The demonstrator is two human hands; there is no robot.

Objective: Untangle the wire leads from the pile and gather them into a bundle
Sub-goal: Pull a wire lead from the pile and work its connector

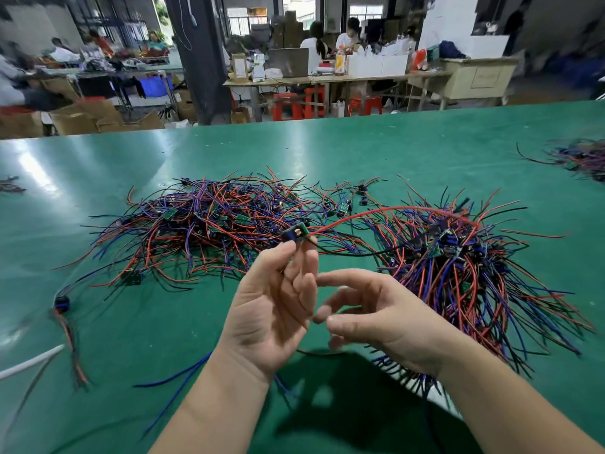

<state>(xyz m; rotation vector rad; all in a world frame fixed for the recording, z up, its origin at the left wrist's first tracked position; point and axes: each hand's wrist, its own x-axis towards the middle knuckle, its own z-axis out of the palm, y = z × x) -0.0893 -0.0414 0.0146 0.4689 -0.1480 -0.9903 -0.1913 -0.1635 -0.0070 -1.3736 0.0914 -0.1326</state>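
Note:
A tangled pile of red, blue, purple and black wire leads (209, 224) with small green boards lies mid-table. A second, more aligned heap of leads (465, 267) spreads to the right. My left hand (271, 306) is raised palm-up and pinches one small board with a dark component (294, 234) between thumb and fingertips. Its red wire (393, 209) arcs right over the heap, and its black wire (353, 252) droops toward the same heap. My right hand (370, 312) hovers beside the left with fingers loosely curled, holding nothing that I can see.
The green table (327, 149) stretches far ahead. A single lead with a blue connector (62, 303) lies at the left, loose blue wires (176, 375) near my left forearm, and another pile (582, 158) at the far right. Benches and seated people fill the background.

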